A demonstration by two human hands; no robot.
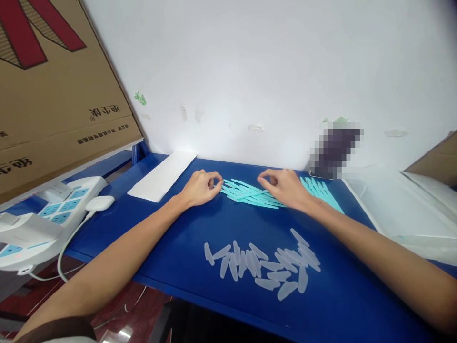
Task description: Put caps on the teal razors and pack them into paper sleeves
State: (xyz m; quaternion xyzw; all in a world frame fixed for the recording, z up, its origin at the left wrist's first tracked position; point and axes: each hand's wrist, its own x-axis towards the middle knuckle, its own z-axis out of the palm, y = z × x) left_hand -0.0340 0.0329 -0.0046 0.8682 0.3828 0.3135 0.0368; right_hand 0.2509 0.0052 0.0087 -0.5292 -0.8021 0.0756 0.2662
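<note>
The teal sticks (246,194) lie in a loose, criss-crossed heap on the blue table (185,238), between the two hands and much closer to the back edge than to the front.

The left hand (203,187) is at the left end of the heap, thumb and forefinger curled into a ring with the tips against or just beside the stick ends; whether a stick is pinched there, I cannot tell. The right hand (285,186) is over the heap's right end, hiding part of it, its thumb and forefinger bent toward each other. I cannot tell whether those fingers grasp anything.

A second bunch (321,192), also teal and lying more nearly parallel, is to the right of the right hand, toward the back edge, partly covered by the hand and wrist. Just behind it a pixelated dark object (335,150) leans at the back edge.

Frosted pieces (252,263) are scattered nearer the front edge, on the near side of both hands and apart from them. A white slab (162,176) lies toward the back left corner, left of the left hand. Clear plastic (392,200) covers the right side.
</note>
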